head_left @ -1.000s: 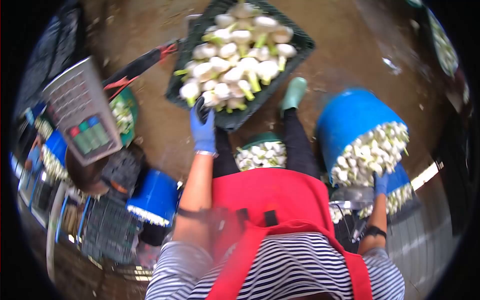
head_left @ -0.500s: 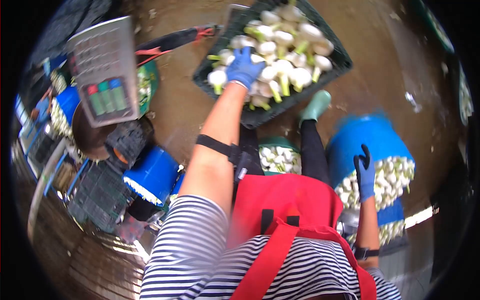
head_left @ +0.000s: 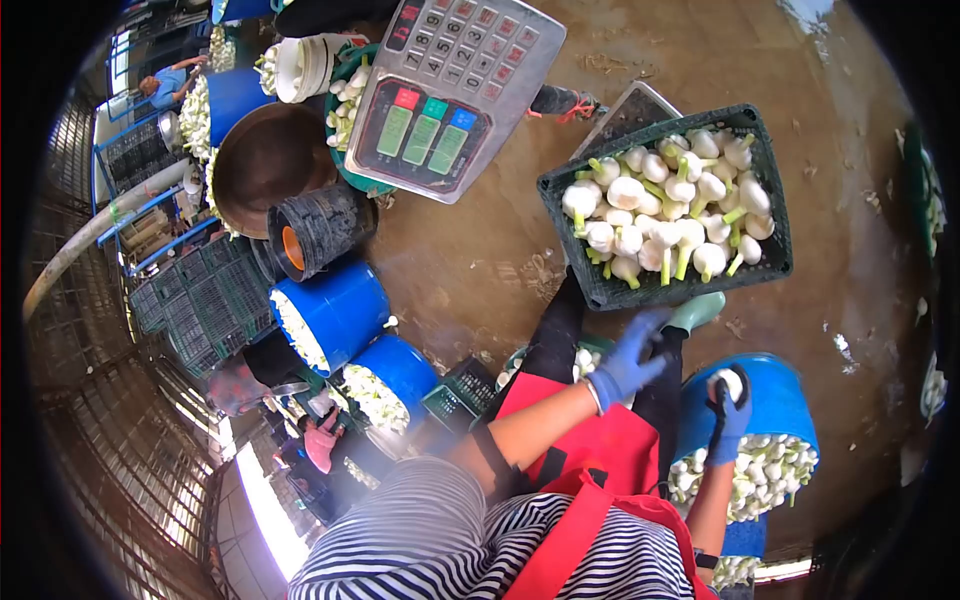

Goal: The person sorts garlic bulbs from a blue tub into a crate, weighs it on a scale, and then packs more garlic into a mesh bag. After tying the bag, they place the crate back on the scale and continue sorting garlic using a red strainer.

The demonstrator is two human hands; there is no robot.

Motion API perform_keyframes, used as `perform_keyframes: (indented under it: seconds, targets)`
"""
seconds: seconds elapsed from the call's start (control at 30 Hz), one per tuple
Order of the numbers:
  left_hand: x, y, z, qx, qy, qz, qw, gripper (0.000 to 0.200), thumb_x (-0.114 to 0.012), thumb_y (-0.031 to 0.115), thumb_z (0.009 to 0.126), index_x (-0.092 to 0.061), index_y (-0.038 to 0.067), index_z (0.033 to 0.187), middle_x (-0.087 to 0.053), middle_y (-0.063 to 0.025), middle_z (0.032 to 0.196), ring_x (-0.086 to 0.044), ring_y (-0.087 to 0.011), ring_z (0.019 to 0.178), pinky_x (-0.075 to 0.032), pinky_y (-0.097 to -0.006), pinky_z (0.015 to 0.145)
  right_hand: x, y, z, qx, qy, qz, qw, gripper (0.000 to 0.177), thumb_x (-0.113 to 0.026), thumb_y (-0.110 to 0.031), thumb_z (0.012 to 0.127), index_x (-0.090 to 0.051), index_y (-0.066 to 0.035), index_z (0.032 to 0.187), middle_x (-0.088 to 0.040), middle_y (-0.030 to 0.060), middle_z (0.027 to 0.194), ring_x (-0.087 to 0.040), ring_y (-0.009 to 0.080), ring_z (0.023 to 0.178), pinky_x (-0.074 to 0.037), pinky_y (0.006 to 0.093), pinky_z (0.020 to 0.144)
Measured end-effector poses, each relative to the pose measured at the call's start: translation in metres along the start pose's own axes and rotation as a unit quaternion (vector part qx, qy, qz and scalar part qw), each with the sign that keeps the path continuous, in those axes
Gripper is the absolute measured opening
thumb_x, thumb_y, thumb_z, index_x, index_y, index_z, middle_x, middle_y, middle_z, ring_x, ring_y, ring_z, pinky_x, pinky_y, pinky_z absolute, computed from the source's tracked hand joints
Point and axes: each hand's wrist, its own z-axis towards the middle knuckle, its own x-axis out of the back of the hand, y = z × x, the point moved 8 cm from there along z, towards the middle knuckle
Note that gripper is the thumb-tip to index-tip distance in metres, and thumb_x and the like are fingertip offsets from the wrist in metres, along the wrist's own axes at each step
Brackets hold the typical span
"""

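Fingers curled around a garlic bulb (head_left: 727, 384), the gloved right hand (head_left: 729, 420) is over a blue tub (head_left: 785, 400) heaped with more bulbs. The left hand (head_left: 627, 366), blurred, has its fingers spread, near the red apron (head_left: 600, 435). Beyond it, a dark green crate (head_left: 690, 292) full of garlic sits on the scale platform (head_left: 636, 108), near the scale display (head_left: 425, 140).

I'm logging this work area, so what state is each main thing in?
Dark crate: filled with bulbs
Crate's bulbs: white, green stems cut short
Scale display: three greenish windows, reading not legible
Left hand: gloved, blurred by motion, fingers apart, no bulb visible in it
Right hand: gloved, closed on a white bulb
Blue tub by the right hand: filled with bulbs
Red apron: worn
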Motion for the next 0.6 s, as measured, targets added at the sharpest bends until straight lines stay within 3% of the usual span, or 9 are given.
perform_keyframes:
  seconds: [0.03,0.2,0.3,0.37,0.4,0.47,0.5,0.57,0.6]
  targets:
    - [0.016,-0.022,0.001,0.082,0.035,-0.080,0.993,0.067,-0.066,0.010,0.081,-0.034,0.006,0.139,-0.040,-0.0130,0.137,-0.049,-0.0234,0.116,-0.044,-0.0309,0.093,0.029,0.013,-0.008,-0.057,0.041,0.007,0.997,0.048,-0.067,-0.019,0.083,-0.049,-0.008,0.127,-0.055,0.0072,0.117,-0.056,0.0197,0.099,-0.052,0.0306,0.068]
    - [0.098,-0.058,0.020,0.012,0.129,0.148,0.980,0.063,-0.064,0.012,0.081,-0.038,0.006,0.137,-0.042,-0.0138,0.134,-0.045,-0.0268,0.120,-0.038,-0.0349,0.101,0.268,0.180,-0.077,-0.086,0.251,-0.117,0.957,0.053,-0.068,-0.025,0.082,-0.046,-0.010,0.128,-0.056,0.0090,0.111,-0.057,0.0186,0.087,-0.050,0.0278,0.054]
    - [0.133,-0.048,0.041,-0.022,0.176,0.219,0.959,0.065,-0.064,0.015,0.077,-0.039,0.001,0.135,-0.042,-0.0209,0.133,-0.041,-0.0338,0.124,-0.031,-0.0386,0.107,0.300,0.192,-0.162,-0.393,0.221,-0.158,0.879,0.066,-0.070,-0.023,0.080,-0.039,-0.007,0.136,-0.055,0.0155,0.117,-0.057,0.0252,0.096,-0.053,0.0341,0.072]
    - [0.159,-0.054,0.054,-0.023,0.282,0.141,0.949,0.058,-0.062,0.013,0.078,-0.042,-0.002,0.130,-0.045,-0.0188,0.130,-0.041,-0.0313,0.124,-0.030,-0.0387,0.107,0.338,0.195,-0.147,-0.113,0.207,-0.547,0.803,0.069,-0.068,-0.019,0.081,-0.034,-0.001,0.139,-0.049,0.0214,0.128,-0.049,0.0327,0.116,-0.041,0.0391,0.096]
    - [0.173,-0.067,0.057,-0.026,0.308,0.109,0.945,0.056,-0.060,0.009,0.080,-0.040,-0.002,0.132,-0.046,-0.0177,0.129,-0.040,-0.0302,0.124,-0.029,-0.0384,0.107,0.292,0.129,-0.130,-0.167,0.190,-0.472,0.844,0.069,-0.065,-0.017,0.083,-0.031,0.004,0.139,-0.040,0.0241,0.138,-0.036,0.0340,0.129,-0.028,0.0396,0.107]
    - [0.170,-0.073,0.054,0.104,0.401,-0.147,0.898,0.050,-0.059,0.013,0.089,-0.039,-0.002,0.133,-0.050,-0.0134,0.123,-0.051,-0.0250,0.108,-0.041,-0.0356,0.097,0.247,0.089,-0.066,-0.073,0.198,-0.276,0.938,0.060,-0.056,-0.015,0.089,-0.030,0.003,0.140,-0.034,0.0195,0.143,-0.037,0.0305,0.129,-0.030,0.0369,0.107]
    - [0.176,-0.100,0.054,0.112,0.421,-0.120,0.892,0.048,-0.055,0.019,0.093,-0.039,0.000,0.134,-0.051,-0.0115,0.122,-0.055,-0.0204,0.101,-0.046,-0.0337,0.089,0.198,0.044,-0.028,-0.027,0.161,-0.176,0.971,0.057,-0.054,-0.017,0.092,-0.031,0.003,0.140,-0.034,0.0173,0.144,-0.037,0.0270,0.129,-0.032,0.0354,0.106]
    - [0.185,-0.231,0.043,0.238,0.351,-0.169,0.890,0.064,-0.048,0.048,0.091,-0.032,0.012,0.142,-0.034,-0.0113,0.145,-0.033,-0.0284,0.131,-0.028,-0.0413,0.107,0.133,-0.003,0.054,0.056,0.094,-0.127,0.986,0.056,-0.054,-0.026,0.094,-0.034,0.000,0.140,-0.040,0.0147,0.140,-0.041,0.0241,0.126,-0.035,0.0341,0.103]
    - [0.152,-0.206,0.039,0.271,0.357,-0.308,0.839,0.065,-0.048,0.050,0.090,-0.033,0.013,0.142,-0.032,-0.0107,0.146,-0.032,-0.0292,0.132,-0.026,-0.0425,0.108,0.091,-0.036,0.081,0.011,0.074,-0.086,0.994,0.055,-0.050,-0.032,0.096,-0.035,-0.005,0.141,-0.043,0.0112,0.139,-0.042,0.0243,0.126,-0.036,0.0343,0.102]
